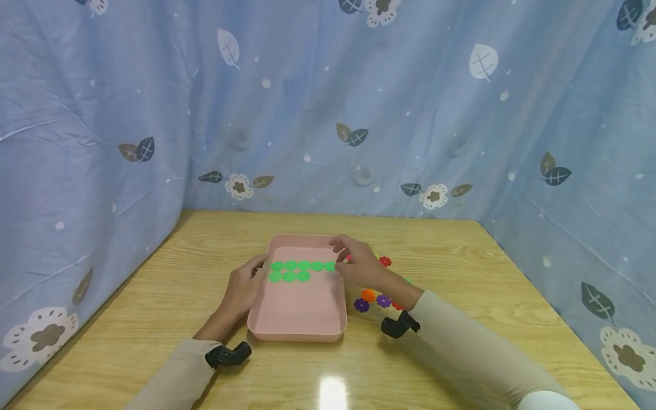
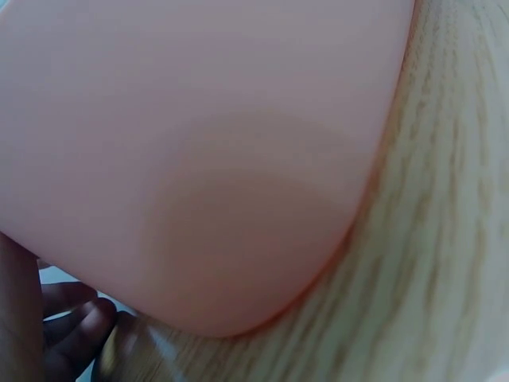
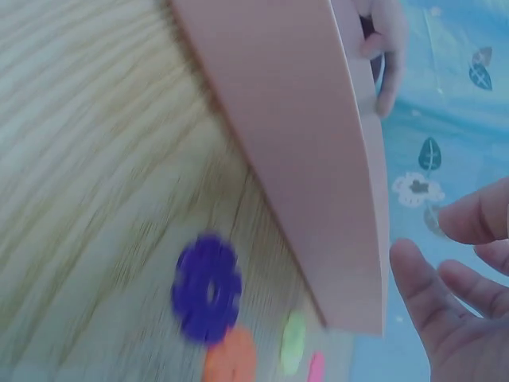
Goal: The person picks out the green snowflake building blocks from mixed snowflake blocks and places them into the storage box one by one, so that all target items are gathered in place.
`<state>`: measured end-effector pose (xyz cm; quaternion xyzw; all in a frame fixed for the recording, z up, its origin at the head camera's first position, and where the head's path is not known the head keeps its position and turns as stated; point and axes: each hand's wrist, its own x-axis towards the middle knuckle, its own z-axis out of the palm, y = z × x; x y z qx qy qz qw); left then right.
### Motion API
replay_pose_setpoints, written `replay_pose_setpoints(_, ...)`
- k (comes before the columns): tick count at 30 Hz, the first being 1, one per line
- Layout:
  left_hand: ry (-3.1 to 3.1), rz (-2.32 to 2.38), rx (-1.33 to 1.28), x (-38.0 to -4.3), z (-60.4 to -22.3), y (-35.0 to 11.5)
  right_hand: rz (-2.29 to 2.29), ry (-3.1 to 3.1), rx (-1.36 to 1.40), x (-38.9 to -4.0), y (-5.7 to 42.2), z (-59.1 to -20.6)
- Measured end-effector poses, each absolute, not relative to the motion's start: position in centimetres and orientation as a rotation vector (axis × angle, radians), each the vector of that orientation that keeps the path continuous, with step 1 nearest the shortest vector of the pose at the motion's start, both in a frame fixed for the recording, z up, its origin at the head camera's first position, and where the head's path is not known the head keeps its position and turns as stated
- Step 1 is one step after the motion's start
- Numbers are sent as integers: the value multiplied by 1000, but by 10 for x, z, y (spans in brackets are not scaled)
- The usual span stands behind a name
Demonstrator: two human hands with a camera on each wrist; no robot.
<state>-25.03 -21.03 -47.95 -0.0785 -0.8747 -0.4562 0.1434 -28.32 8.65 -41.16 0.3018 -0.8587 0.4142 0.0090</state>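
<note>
A shallow pink tray [image 1: 302, 319] sits on the table, with green notched plastic discs [image 1: 289, 277] inside. Several form an upper row and three make a shorter row below it. My left hand [image 1: 245, 287] grips the tray's left side; its fingers [image 2: 75, 334] show past the tray's edge in the left wrist view. Over the right rim, my right hand [image 1: 359, 265] hovers beside the rightmost green disc [image 1: 330, 266]. In the right wrist view its fingers are spread with nothing between them.
Right of the tray lie loose discs, among them a purple one [image 1: 361, 305], an orange one [image 1: 368, 295] and a red one [image 1: 385, 261]; the right forearm partly covers this group. A blue patterned curtain [image 1: 307, 114] hangs behind the wooden table [image 1: 230, 228].
</note>
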Motion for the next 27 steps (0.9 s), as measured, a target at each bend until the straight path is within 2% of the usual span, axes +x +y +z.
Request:
replay_pose_setpoints(5,-2520,-1321,-219,-250,-478,-209,1235,-2673,880,-283,106,-410)
replay_pose_setpoints(27,-2521,-1335,-222,-252,-480,-210,867,-2808,915,-273,180,-414)
